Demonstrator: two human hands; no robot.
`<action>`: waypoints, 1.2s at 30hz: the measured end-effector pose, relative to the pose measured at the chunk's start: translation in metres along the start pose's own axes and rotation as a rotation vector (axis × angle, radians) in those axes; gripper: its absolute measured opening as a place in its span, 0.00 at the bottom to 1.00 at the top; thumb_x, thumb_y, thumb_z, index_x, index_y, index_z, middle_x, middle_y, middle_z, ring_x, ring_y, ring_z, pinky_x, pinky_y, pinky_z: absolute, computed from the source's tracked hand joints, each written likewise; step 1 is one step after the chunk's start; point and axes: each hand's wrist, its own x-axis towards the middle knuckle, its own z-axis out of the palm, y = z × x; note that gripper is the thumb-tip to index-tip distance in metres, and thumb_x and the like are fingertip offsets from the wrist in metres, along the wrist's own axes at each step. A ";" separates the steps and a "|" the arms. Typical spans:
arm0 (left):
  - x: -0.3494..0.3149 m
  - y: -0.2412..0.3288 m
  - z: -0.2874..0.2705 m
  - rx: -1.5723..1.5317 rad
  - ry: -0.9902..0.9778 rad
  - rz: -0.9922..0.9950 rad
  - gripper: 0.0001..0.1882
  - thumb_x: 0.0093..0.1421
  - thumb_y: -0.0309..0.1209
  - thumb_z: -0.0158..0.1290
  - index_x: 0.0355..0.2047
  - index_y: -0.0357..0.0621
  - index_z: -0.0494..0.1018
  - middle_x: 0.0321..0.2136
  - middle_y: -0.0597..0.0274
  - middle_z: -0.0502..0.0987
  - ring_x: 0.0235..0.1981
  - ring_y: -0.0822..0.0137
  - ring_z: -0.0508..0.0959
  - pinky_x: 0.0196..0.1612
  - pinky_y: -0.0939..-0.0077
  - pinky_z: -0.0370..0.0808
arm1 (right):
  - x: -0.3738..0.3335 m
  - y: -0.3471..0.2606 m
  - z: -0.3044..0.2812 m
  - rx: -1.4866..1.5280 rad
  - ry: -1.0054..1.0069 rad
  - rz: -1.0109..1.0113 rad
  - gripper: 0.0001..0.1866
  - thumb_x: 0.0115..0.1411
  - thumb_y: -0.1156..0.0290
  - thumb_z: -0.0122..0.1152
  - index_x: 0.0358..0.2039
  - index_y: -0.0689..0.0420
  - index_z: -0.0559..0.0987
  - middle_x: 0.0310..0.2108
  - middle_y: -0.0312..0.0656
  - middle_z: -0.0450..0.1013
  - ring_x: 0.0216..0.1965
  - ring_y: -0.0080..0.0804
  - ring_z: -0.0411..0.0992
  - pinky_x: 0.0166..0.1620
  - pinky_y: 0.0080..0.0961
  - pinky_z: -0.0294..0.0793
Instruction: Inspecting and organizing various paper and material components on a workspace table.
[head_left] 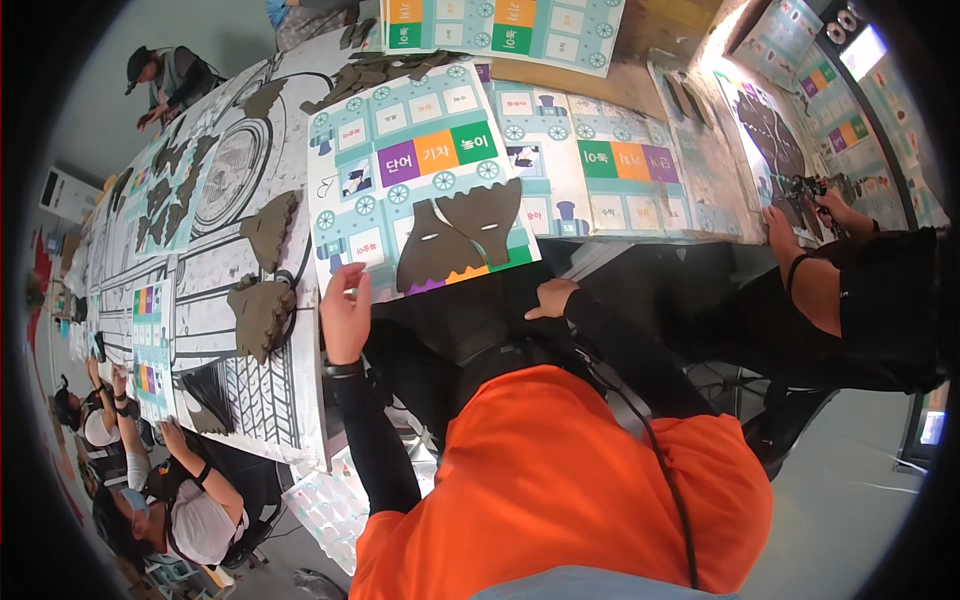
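Note:
A printed sheet (pixel 405 120) with coloured blocks and train-wheel drawings lies before me, reaching the table's near edge. Two dark brown-grey cut pieces (pixel 440 250), each with a wavy edge and a small slit, rest on its lower part. My left hand (pixel 346 312) is at the sheet's lower left corner, fingers raised and loosely bent, with nothing visible in them. Whether it touches the paper I cannot tell. My right hand (pixel 552 298) is just off the table edge, right of the sheet's lower corner, thumb stretched out and seemingly resting on my dark-clothed leg.
More dark cut pieces (pixel 268 230) lie to the left on the line-drawn table cover (pixel 200 330). A dark pile (pixel 375 75) sits behind the sheet. At right, a co-worker's hands (pixel 845 215) are over similar pieces. Other people sit or stand at left.

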 end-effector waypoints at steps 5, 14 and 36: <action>0.011 0.017 0.018 0.073 -0.011 0.223 0.10 0.62 0.27 0.58 0.43 0.38 0.77 0.37 0.50 0.80 0.40 0.52 0.81 0.42 0.64 0.76 | 0.003 0.007 0.008 0.018 -0.013 0.055 0.42 0.54 0.31 0.62 0.36 0.68 0.83 0.34 0.60 0.80 0.39 0.57 0.80 0.45 0.48 0.78; -0.008 -0.059 -0.126 0.876 0.483 -0.140 0.25 0.49 0.37 0.69 0.46 0.41 0.78 0.43 0.51 0.78 0.47 0.46 0.75 0.51 0.55 0.73 | -0.015 0.014 0.010 0.111 0.091 0.084 0.42 0.56 0.32 0.61 0.40 0.68 0.81 0.40 0.60 0.78 0.46 0.56 0.77 0.51 0.46 0.74; 0.005 -0.070 -0.175 0.713 0.074 -0.127 0.28 0.43 0.34 0.71 0.47 0.45 0.79 0.41 0.51 0.77 0.46 0.45 0.76 0.49 0.57 0.74 | -0.010 0.017 0.009 0.130 0.063 0.089 0.47 0.50 0.25 0.60 0.39 0.66 0.83 0.43 0.58 0.79 0.47 0.55 0.77 0.52 0.45 0.75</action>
